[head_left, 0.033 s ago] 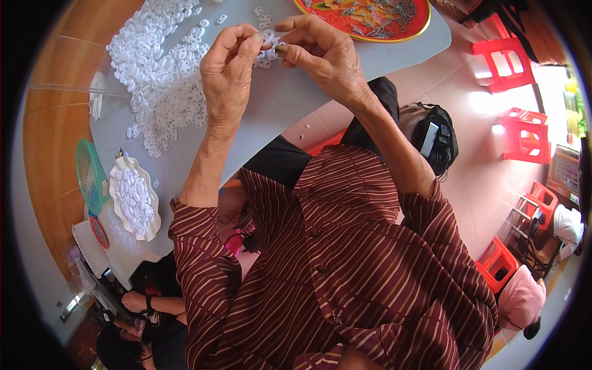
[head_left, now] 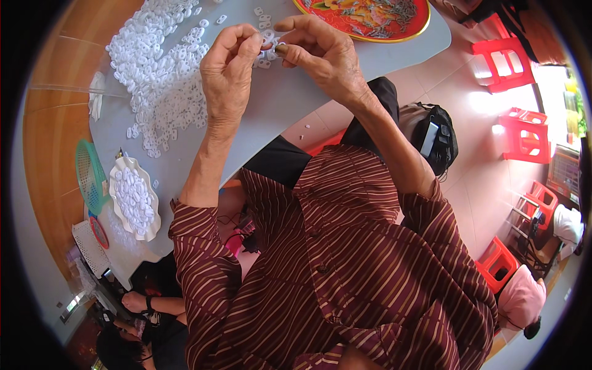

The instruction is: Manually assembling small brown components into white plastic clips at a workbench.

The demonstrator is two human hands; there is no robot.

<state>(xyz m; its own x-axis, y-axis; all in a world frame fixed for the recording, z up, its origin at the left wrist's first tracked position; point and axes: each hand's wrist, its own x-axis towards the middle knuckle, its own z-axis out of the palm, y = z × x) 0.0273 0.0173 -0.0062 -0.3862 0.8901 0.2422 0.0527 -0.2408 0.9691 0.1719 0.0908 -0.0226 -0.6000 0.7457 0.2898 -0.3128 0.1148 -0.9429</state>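
Note:
Both of my hands are raised over the grey table (head_left: 271,108), their fingertips close together. My left hand (head_left: 228,77) is closed, with thumb and forefinger pressed together in a pinch; what they hold is too small to make out. My right hand (head_left: 327,58) has curled fingers and its thumb reaching toward the left fingertips. A small white plastic piece (head_left: 277,45) shows at its thumb tip, apparently pinched there. Several like pieces (head_left: 265,18) lie on the table just beyond and beneath the fingers. Left of my left hand spreads a large heap of white plastic pieces (head_left: 154,61).
A red floral tray (head_left: 382,41) holding small grey metal parts is at the far right. A white scalloped dish (head_left: 151,233) of white pieces and a green basket (head_left: 89,176) stand at left. Red stools (head_left: 505,65) and a black bag (head_left: 441,145) are right. Another person's hand (head_left: 134,301) is lower left.

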